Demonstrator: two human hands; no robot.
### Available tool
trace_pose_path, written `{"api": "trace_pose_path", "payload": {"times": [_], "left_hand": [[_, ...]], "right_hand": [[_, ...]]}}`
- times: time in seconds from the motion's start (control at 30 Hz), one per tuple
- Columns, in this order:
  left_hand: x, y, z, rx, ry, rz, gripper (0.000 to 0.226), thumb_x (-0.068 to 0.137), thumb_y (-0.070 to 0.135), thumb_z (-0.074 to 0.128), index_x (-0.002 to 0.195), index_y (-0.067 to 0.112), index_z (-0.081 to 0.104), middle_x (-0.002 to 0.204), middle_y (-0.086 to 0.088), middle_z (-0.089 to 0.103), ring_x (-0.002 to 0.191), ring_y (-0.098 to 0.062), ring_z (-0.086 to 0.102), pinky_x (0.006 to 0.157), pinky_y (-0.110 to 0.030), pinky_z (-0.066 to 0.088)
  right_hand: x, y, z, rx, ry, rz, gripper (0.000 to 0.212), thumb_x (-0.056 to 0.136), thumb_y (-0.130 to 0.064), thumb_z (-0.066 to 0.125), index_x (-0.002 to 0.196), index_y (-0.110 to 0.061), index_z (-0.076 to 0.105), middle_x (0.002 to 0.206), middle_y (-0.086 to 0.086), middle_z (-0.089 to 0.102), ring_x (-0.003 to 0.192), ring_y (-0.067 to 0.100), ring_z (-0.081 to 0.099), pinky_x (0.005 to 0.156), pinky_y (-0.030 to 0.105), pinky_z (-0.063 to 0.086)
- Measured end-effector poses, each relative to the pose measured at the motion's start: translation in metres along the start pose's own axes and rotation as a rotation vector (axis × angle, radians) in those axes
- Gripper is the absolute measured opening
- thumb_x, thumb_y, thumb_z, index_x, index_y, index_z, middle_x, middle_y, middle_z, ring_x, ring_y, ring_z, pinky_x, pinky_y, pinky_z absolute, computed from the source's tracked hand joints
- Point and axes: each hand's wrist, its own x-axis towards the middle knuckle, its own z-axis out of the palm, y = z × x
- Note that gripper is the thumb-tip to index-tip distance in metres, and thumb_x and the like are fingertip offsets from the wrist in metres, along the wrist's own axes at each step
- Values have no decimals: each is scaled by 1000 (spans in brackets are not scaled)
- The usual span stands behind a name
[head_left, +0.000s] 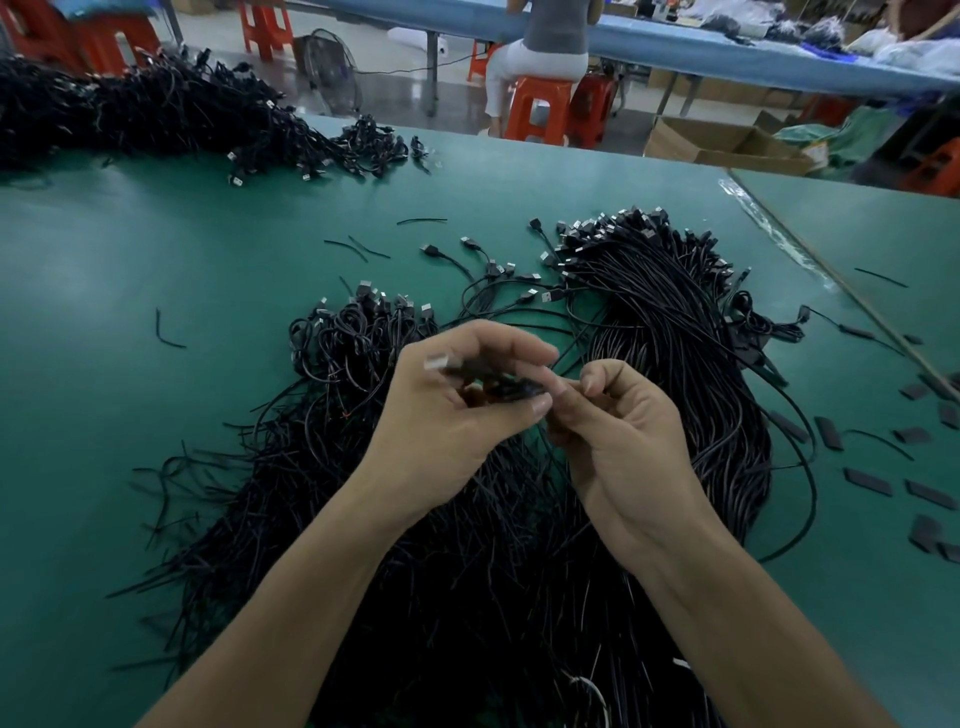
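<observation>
Closest to the camera, a heap of loose black wires (467, 582) spreads over the green table (130, 322), and both forearms reach out above it. Just over this heap the left hand (457, 410) curls its fingers and thumb round a black cable (498, 382), whose metal plug (436, 361) sticks out to the left past the fingers. The right hand (618, 426) meets it fingertip to fingertip, with thumb and forefinger pinching the cable's other end. The cable is thus held between the two hands, clear of the table.

Beyond the left hand lies a bundle of coiled cables (358, 332), plugs up. To the right a larger sheaf of long cables (665, 322) fans out, and flat black sleeves (872, 480) are scattered near the table's right edge. Further back on the left sits another dark cable pile (156, 114). Past the table's far edge are a cardboard box (727, 145) and a person (550, 47) seated on a red stool (540, 104).
</observation>
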Motion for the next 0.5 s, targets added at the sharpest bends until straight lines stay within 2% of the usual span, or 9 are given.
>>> {"api": "trace_pose_path", "payload": {"times": [0.1, 0.17, 0.23, 0.3, 0.37, 0.43, 0.5], "left_hand": [[1, 3, -3, 29, -120, 30, 32, 74, -13, 75, 90, 15, 68, 92, 4, 75, 92, -13, 72, 83, -24, 56], [1, 4, -7, 42, -209, -19, 38, 71, -20, 67, 86, 15, 71, 100, 7, 76, 101, -11, 71, 83, -25, 57], [1, 3, -9, 117, -270, -54, 51, 69, -27, 53, 87, 15, 75, 108, 5, 75, 111, -10, 67, 92, -31, 56], [1, 2, -10, 107, -286, -104, 49, 76, -25, 50, 90, 13, 76, 111, 3, 75, 115, -11, 65, 98, -30, 52], [1, 3, -8, 50, -250, -155, 26, 84, -2, 60, 92, 15, 77, 103, 3, 77, 104, -11, 69, 92, -24, 54], [0, 2, -5, 60, -162, -169, 10, 81, 23, 73, 90, 22, 77, 86, 7, 74, 79, -9, 67, 74, -22, 53], [-1, -3, -4, 157, -53, -176, 23, 73, 30, 84, 89, 24, 70, 76, 12, 64, 64, -9, 54, 62, -24, 48]], "right_hand": [[2, -1, -3, 16, 17, 22, 27, 67, -10, 71, 71, -17, 45, 62, -2, 62, 57, 7, 57, 53, 16, 48], [3, -1, -5, 45, 58, 53, 27, 67, -9, 71, 69, -18, 46, 66, 2, 61, 61, 11, 57, 53, 17, 49], [4, 0, -8, 63, 102, 48, 26, 69, -8, 70, 69, -18, 46, 66, 2, 61, 63, 11, 58, 54, 17, 50], [4, 0, -10, 33, 121, -7, 26, 72, -6, 69, 71, -16, 45, 67, 1, 64, 65, 11, 60, 58, 18, 53], [2, 1, -10, -60, 113, -71, 28, 76, -4, 70, 72, -16, 44, 70, 0, 66, 69, 10, 63, 65, 19, 53], [0, 3, -7, -167, 115, -141, 31, 84, 2, 67, 72, -15, 44, 73, -1, 67, 73, 10, 65, 70, 20, 54], [-1, 4, -5, -249, 137, -209, 33, 86, 4, 67, 71, -15, 45, 76, -1, 68, 78, 11, 66, 75, 22, 54]]}}
